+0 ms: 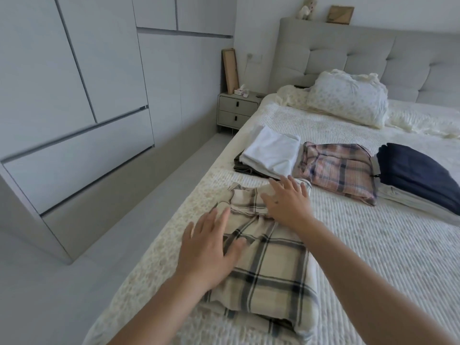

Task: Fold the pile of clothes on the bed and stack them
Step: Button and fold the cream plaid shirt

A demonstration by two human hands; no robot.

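I read no labels anywhere. Both my left hand [207, 247] and right hand [286, 200] lay flat, fingers straight, on the cream plaid garment [268, 265]; beyond it on the quilted bed [373, 257] sat folded stacks [341, 170].

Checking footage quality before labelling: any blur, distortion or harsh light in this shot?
Head view: wide-angle bending curves the wardrobe lines; the left hand is slightly motion-blurred; soft, even daylight, no glare; the folded stacks, like the white top, stay readable.
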